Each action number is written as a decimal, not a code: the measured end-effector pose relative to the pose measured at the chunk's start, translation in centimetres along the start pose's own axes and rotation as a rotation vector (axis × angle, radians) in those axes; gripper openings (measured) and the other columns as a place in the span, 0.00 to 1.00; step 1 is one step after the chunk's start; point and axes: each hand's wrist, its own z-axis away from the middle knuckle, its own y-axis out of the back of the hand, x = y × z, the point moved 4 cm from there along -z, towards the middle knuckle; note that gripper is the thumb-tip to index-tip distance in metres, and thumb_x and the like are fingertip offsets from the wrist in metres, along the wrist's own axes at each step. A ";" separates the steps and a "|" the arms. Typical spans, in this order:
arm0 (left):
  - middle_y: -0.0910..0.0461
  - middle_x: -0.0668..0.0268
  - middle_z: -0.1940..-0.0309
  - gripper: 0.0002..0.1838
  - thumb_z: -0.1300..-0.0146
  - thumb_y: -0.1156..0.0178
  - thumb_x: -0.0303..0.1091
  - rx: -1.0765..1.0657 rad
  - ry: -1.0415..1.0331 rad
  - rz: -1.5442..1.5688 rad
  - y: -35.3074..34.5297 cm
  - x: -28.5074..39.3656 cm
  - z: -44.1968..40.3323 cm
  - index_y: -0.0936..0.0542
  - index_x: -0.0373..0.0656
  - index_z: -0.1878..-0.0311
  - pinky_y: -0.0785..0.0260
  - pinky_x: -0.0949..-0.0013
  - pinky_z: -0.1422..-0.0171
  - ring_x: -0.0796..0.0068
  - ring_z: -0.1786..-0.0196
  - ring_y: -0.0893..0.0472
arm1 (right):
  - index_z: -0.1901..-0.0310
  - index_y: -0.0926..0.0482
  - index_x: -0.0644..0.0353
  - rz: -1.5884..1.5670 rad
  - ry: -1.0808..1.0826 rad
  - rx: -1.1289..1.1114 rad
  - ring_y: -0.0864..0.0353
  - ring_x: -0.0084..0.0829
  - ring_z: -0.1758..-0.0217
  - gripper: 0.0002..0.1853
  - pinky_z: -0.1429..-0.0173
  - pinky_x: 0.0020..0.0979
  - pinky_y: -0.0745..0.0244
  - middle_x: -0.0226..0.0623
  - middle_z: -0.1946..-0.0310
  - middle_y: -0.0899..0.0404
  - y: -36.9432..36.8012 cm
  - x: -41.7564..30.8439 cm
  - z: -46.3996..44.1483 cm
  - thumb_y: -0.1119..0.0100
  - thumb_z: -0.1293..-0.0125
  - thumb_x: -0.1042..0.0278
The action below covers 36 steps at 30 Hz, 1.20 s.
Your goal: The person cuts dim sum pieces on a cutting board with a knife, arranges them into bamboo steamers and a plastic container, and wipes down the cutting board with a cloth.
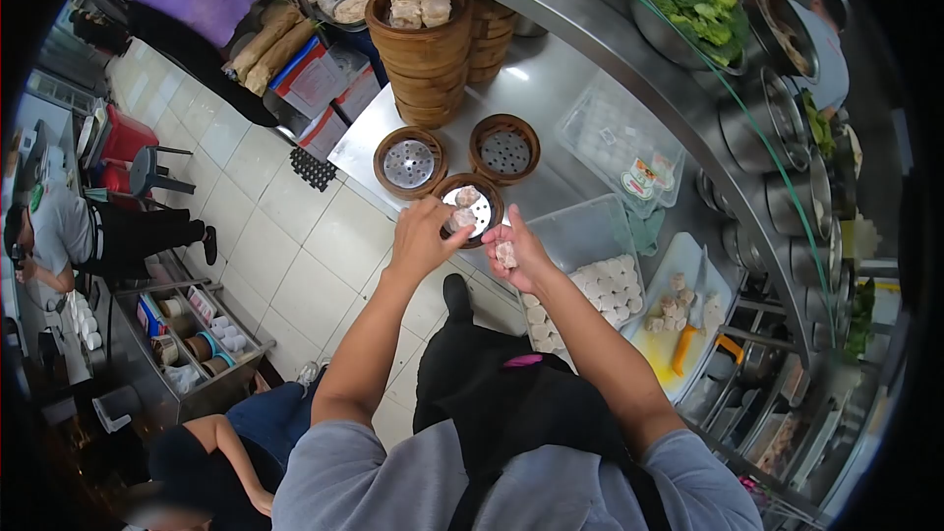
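Your left hand (pixel 425 236) comes in at eight o'clock of the small round bamboo steamer with a perforated metal base (pixel 484 216), its fingertips at the lower pale pinkish dumpling (pixel 461 220) inside; you cannot tell from here whether they pinch it or have let go. A second pale pinkish dumpling (pixel 467 195) sits at twelve o'clock of that one. Your right hand (pixel 524 250), at four o'clock, has its fingers curled around a small pale, lumpy dumpling (pixel 505 254). Two more round bamboo steamers (pixel 409 164) stand on the shiny steel table (pixel 546 69), at ten and one o'clock, and a tall bamboo steamer stack (pixel 423 69) rises at eleven. Farther out at four o'clock, beyond your right hand, lie the clear plastic box of whitish dumplings (pixel 575 232) and the white cutting board (pixel 700 254), bearing an orange-handled knife (pixel 684 349) and pale clumps (pixel 674 307).
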 end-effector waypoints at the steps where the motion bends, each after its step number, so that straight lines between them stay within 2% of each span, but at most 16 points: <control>1: 0.16 0.56 0.52 0.24 0.45 0.21 0.47 -0.004 -0.002 0.002 -0.4 -0.4 0.0 0.12 0.41 0.51 0.29 0.56 0.46 0.56 0.49 0.17 | 0.58 0.23 0.59 -0.003 0.000 0.003 0.30 0.27 0.82 0.40 0.79 0.27 0.39 0.31 0.77 0.26 0.2 0.2 -0.2 0.64 0.22 0.23; 4: 0.26 0.55 0.34 0.23 0.43 0.22 0.48 0.130 0.018 -0.054 -1.3 -2.0 0.4 0.10 0.47 0.48 0.39 0.49 0.32 0.53 0.32 0.28 | 0.57 0.23 0.60 -0.043 0.071 0.045 0.26 0.28 0.78 0.37 0.74 0.29 0.34 0.32 0.74 0.25 0.4 0.1 -0.5 0.62 0.20 0.26; 10: 0.28 0.53 0.30 0.35 0.42 0.23 0.48 0.144 0.029 -0.136 -1.5 -0.3 1.0 0.19 0.46 0.33 0.39 0.48 0.28 0.49 0.30 0.29 | 0.52 0.23 0.60 -0.091 0.100 0.041 0.23 0.30 0.72 0.37 0.70 0.32 0.30 0.33 0.68 0.24 1.3 0.2 0.9 0.64 0.20 0.27; 12: 0.28 0.52 0.31 0.38 0.42 0.23 0.48 -0.005 -0.075 0.045 -0.2 3.2 1.0 0.22 0.45 0.30 0.39 0.48 0.27 0.48 0.29 0.29 | 0.46 0.23 0.59 -0.092 0.120 0.110 0.22 0.31 0.70 0.38 0.67 0.33 0.28 0.34 0.65 0.23 1.5 0.5 1.2 0.66 0.20 0.26; 13: 0.28 0.52 0.31 0.40 0.43 0.23 0.47 -0.153 -0.173 0.228 0.0 5.8 1.1 0.25 0.45 0.28 0.39 0.47 0.27 0.48 0.29 0.29 | 0.41 0.25 0.58 -0.096 0.126 0.112 0.20 0.32 0.63 0.41 0.58 0.36 0.23 0.35 0.59 0.21 1.4 1.0 1.3 0.67 0.22 0.22; 15: 0.21 0.52 0.39 0.31 0.43 0.25 0.37 -0.223 -0.290 0.317 -1.7 8.8 1.5 0.20 0.42 0.35 0.32 0.52 0.32 0.48 0.38 0.23 | 0.39 0.26 0.55 -0.197 0.166 0.113 0.19 0.30 0.51 0.43 0.45 0.41 0.22 0.35 0.52 0.18 0.8 1.6 2.1 0.66 0.26 0.18; 17: 0.16 0.55 0.49 0.24 0.43 0.28 0.28 -0.213 -0.371 0.402 -3.2 9.7 1.2 0.17 0.40 0.42 0.26 0.55 0.41 0.49 0.48 0.18 | 0.38 0.26 0.54 -0.281 0.161 0.010 0.19 0.28 0.53 0.39 0.44 0.41 0.22 0.34 0.53 0.18 2.0 2.2 3.5 0.62 0.23 0.22; 19: 0.16 0.54 0.51 0.22 0.41 0.28 0.27 -0.153 -0.303 0.302 -4.1 8.9 0.0 0.18 0.39 0.43 0.26 0.54 0.41 0.48 0.47 0.18 | 0.38 0.26 0.54 -0.300 0.182 -0.002 0.19 0.28 0.54 0.38 0.45 0.40 0.22 0.34 0.54 0.18 4.9 1.9 5.4 0.60 0.22 0.24; 21: 0.16 0.56 0.52 0.19 0.41 0.27 0.29 -0.042 -0.295 0.100 -4.3 7.4 -2.2 0.19 0.39 0.47 0.29 0.52 0.43 0.50 0.48 0.19 | 0.41 0.23 0.55 0.162 0.485 0.312 0.19 0.27 0.58 0.33 0.46 0.37 0.22 0.32 0.56 0.18 8.9 0.9 8.1 0.59 0.19 0.30; 24: 0.16 0.60 0.52 0.19 0.42 0.26 0.33 -0.073 -0.343 -0.150 -5.1 6.0 -4.3 0.18 0.42 0.49 0.33 0.52 0.43 0.53 0.47 0.21 | 0.53 0.16 0.58 0.432 0.805 0.751 0.17 0.28 0.60 0.15 0.54 0.33 0.21 0.32 0.63 0.16 19.2 -0.5 13.6 0.44 0.19 0.55; 25: 0.16 0.62 0.52 0.20 0.42 0.26 0.34 -0.076 -0.388 -0.202 -5.5 5.6 -4.5 0.18 0.43 0.48 0.34 0.52 0.43 0.55 0.46 0.21 | 0.54 0.16 0.60 0.448 0.984 1.025 0.17 0.30 0.63 0.10 0.55 0.35 0.21 0.35 0.67 0.15 23.0 -0.6 15.3 0.41 0.23 0.63; 28: 0.15 0.64 0.52 0.21 0.43 0.26 0.37 -0.097 -0.445 -0.264 -6.2 5.9 -5.0 0.18 0.45 0.47 0.35 0.52 0.43 0.55 0.46 0.22 | 0.55 0.16 0.56 0.820 0.901 1.402 0.14 0.38 0.60 0.07 0.52 0.41 0.21 0.38 0.58 0.12 30.8 -4.1 21.7 0.39 0.26 0.64; 29: 0.15 0.64 0.52 0.22 0.44 0.26 0.37 -0.111 -0.449 -0.278 -5.9 5.8 -5.1 0.17 0.46 0.46 0.35 0.51 0.44 0.55 0.47 0.22 | 0.53 0.16 0.55 1.113 0.849 1.492 0.14 0.43 0.56 0.10 0.48 0.42 0.21 0.42 0.58 0.12 33.3 -4.6 22.7 0.37 0.28 0.60; 30: 0.14 0.64 0.52 0.23 0.44 0.27 0.37 -0.139 -0.411 -0.293 -5.7 5.9 -5.4 0.17 0.47 0.44 0.34 0.50 0.43 0.54 0.47 0.22 | 0.51 0.16 0.55 1.402 0.804 1.545 0.14 0.47 0.52 0.13 0.44 0.44 0.21 0.46 0.57 0.12 35.3 -4.7 22.7 0.34 0.30 0.57; 33: 0.15 0.62 0.51 0.29 0.45 0.24 0.35 -0.115 -0.266 -0.269 -4.9 3.8 -5.6 0.19 0.48 0.38 0.34 0.49 0.42 0.55 0.45 0.21 | 0.44 0.15 0.52 1.693 0.369 1.168 0.13 0.48 0.51 0.22 0.41 0.47 0.21 0.47 0.56 0.11 37.4 -6.3 22.4 0.32 0.35 0.50; 36: 0.15 0.61 0.50 0.29 0.47 0.23 0.34 -0.161 -0.205 -0.270 -4.4 4.3 -5.2 0.19 0.50 0.40 0.37 0.50 0.37 0.57 0.40 0.22 | 0.46 0.15 0.53 1.654 0.548 1.080 0.12 0.48 0.50 0.19 0.43 0.46 0.20 0.45 0.55 0.10 39.1 -6.5 22.0 0.29 0.35 0.55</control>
